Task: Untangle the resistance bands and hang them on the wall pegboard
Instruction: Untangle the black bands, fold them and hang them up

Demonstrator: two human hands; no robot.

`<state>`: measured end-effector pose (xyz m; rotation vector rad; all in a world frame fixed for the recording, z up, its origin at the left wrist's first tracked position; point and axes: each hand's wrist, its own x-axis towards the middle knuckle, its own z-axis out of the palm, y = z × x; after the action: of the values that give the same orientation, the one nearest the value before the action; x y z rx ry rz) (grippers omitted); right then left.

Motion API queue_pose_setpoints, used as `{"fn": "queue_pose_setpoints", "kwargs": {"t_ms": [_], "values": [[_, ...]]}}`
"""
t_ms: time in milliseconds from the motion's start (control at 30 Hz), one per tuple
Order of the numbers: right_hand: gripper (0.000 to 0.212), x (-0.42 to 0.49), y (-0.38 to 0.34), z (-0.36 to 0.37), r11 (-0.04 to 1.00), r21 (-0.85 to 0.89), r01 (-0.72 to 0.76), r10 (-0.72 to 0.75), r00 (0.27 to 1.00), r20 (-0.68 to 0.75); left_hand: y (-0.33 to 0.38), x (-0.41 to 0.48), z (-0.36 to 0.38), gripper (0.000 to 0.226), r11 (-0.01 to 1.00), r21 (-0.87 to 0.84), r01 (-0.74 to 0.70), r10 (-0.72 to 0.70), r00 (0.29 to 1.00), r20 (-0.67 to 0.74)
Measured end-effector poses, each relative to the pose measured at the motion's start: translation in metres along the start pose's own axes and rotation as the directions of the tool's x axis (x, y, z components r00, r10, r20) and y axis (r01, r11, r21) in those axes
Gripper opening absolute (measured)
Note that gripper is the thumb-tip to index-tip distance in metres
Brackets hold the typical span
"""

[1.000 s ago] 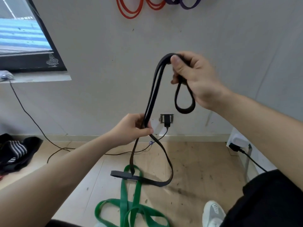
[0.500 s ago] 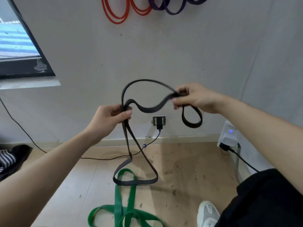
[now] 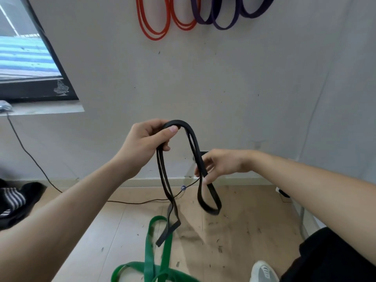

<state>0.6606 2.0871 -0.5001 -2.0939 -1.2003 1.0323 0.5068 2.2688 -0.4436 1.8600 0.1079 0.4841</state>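
A black resistance band (image 3: 193, 143) arches between my two hands in front of the wall. My left hand (image 3: 146, 143) pinches its top bend, and two strands drop from there toward the floor. My right hand (image 3: 219, 165) grips the other side lower down, with a short loop dangling below it. A green band (image 3: 150, 251) lies tangled on the wooden floor under the black one. Red bands (image 3: 154, 23) and purple bands (image 3: 223, 19) hang high on the wall; their pegs are out of frame.
A window (image 3: 30, 64) is at the upper left, with a cable (image 3: 30, 155) running from its sill down across the floor. Dark striped cloth (image 3: 14, 200) lies at the far left. My white shoe (image 3: 262, 271) and dark trouser leg are at the bottom right.
My left hand rose and now holds the top bend of the black band. My right hand dropped lower. The band's wide arch narrowed into a tall hairpin, and its lower end lifted off the floor.
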Motion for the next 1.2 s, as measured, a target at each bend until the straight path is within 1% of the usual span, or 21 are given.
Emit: {"fn": "queue_pose_setpoints", "kwargs": {"t_ms": [67, 100, 167, 233, 300, 367, 433, 567, 667, 733, 833, 933, 1000, 1067, 1200], "values": [[0.049, -0.003, -0.014, 0.000, 0.994, 0.092, 0.052, -0.053, 0.999, 0.013, 0.000, -0.002, -0.001, 0.013, 1.000, 0.017, 0.019, -0.019, 0.999, 0.036], [0.052, -0.004, -0.021, 0.000, 0.984, 0.146, 0.097, -0.097, 0.995, -0.007, -0.001, -0.003, -0.001, 0.012, 0.999, 0.031, 0.025, -0.027, 0.998, 0.055], [0.046, -0.007, -0.037, -0.001, 0.939, 0.256, 0.229, -0.209, 0.973, -0.101, -0.002, -0.005, -0.002, 0.011, 0.997, 0.073, 0.024, -0.030, 0.996, 0.090], [0.036, -0.010, -0.050, -0.001, 0.892, 0.300, 0.337, -0.270, 0.932, -0.243, -0.002, -0.006, -0.004, 0.013, 0.994, 0.108, 0.019, -0.029, 0.995, 0.096], [0.030, -0.012, -0.060, -0.002, 0.882, 0.268, 0.386, -0.284, 0.892, -0.350, -0.002, -0.006, -0.008, 0.012, 0.993, 0.116, 0.016, -0.025, 0.997, 0.073], [0.024, -0.014, -0.065, -0.003, 0.888, 0.206, 0.411, -0.303, 0.860, -0.411, -0.001, -0.007, -0.013, 0.011, 0.992, 0.126, 0.012, -0.019, 0.998, 0.061], [0.018, -0.017, -0.070, -0.004, 0.892, 0.144, 0.428, -0.333, 0.840, -0.429, 0.001, -0.009, -0.017, 0.010, 0.991, 0.133, -0.001, -0.010, 0.997, 0.077], [0.023, -0.022, -0.075, -0.009, 0.894, 0.037, 0.446, -0.383, 0.806, -0.452, 0.001, -0.011, -0.020, 0.007, 0.988, 0.152, -0.027, 0.013, 0.996, 0.091], [0.024, -0.025, -0.076, -0.013, 0.902, -0.010, 0.432, -0.393, 0.812, -0.431, 0.000, -0.010, -0.020, 0.010, 0.989, 0.150, -0.009, -0.005, 0.995, 0.096], [0.021, -0.028, -0.075, -0.017, 0.909, 0.005, 0.416, -0.378, 0.831, -0.409, 0.000, -0.010, -0.019, 0.014, 0.991, 0.134, 0.015, -0.030, 0.993, 0.113], [0.021, -0.033, -0.072, -0.020, 0.886, 0.160, 0.435, -0.355, 0.859, -0.369, 0.001, -0.009, -0.012, 0.022, 0.995, 0.098, 0.031, -0.044, 0.989, 0.140], [0.031, -0.036, -0.071, -0.021, 0.834, 0.294, 0.468, -0.347, 0.857, -0.380, -0.004, -0.009, -0.002, 0.017, 0.996, 0.086, 0.033, -0.047, 0.985, 0.164], [0.021, -0.038, -0.073, -0.022, 0.806, 0.319, 0.499, -0.353, 0.837, -0.419, -0.011, -0.009, 0.003, 0.013, 0.991, 0.132, 0.034, -0.062, 0.975, 0.213], [0.010, -0.043, -0.075, -0.026, 0.752, 0.364, 0.550, -0.340, 0.796, -0.501, -0.021, -0.009, 0.007, 0.011, 0.980, 0.193, 0.042, -0.093, 0.961, 0.261], [0.009, -0.054, -0.076, -0.042, 0.662, 0.409, 0.628, -0.258, 0.703, -0.663, -0.039, -0.012, 0.005, 0.009, 0.962, 0.259, 0.084, -0.164, 0.939, 0.303]]}}
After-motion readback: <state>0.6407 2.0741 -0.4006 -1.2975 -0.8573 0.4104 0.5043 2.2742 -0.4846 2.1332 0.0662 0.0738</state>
